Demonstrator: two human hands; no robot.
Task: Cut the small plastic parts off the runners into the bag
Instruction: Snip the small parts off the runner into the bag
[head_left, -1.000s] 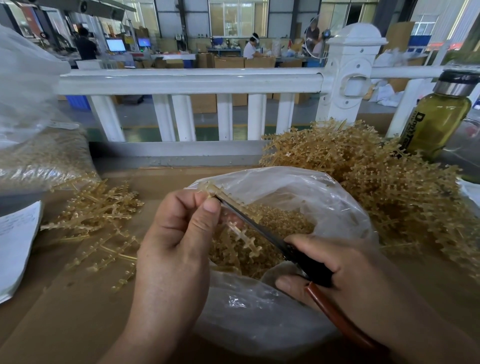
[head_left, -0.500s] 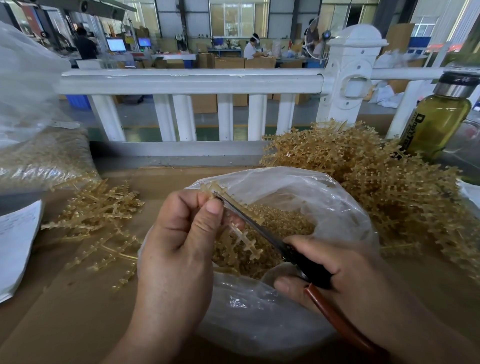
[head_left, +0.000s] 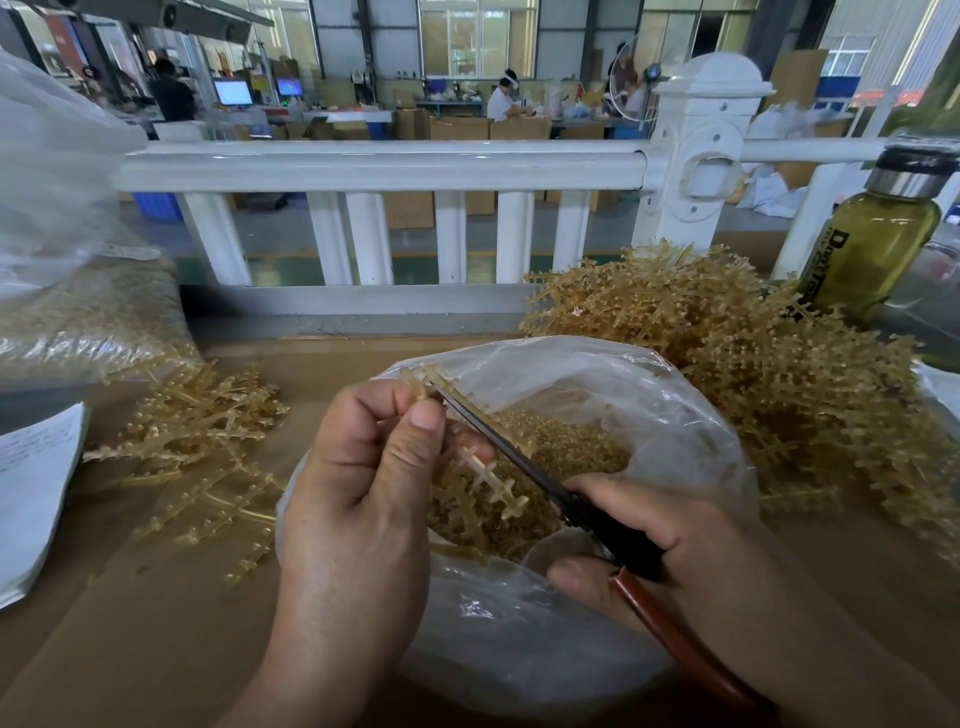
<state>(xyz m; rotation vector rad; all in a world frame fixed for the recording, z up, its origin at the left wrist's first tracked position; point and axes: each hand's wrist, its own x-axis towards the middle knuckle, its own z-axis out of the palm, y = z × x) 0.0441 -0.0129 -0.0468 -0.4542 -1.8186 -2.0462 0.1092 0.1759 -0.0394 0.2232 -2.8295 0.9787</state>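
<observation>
Pinching runner (head_left: 488, 475) w/ left hand (head_left: 363, 478) over bag (head_left: 649, 405); right hand (head_left: 675, 551) curled round scissors (head_left: 613, 538).

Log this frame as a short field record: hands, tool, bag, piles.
left hand: pinches a runner over the bag
right hand: grips scissors, blade tip at the runner's top end
bag: clear plastic, open, cut parts inside
large runner pile: right of the bag
small runner pile: left of the bag
bottle: upright, far right

Left hand (head_left: 358, 467) pinches runner (head_left: 488, 475) over bag (head_left: 675, 415); right hand (head_left: 670, 551) grips scissors (head_left: 519, 447).
</observation>
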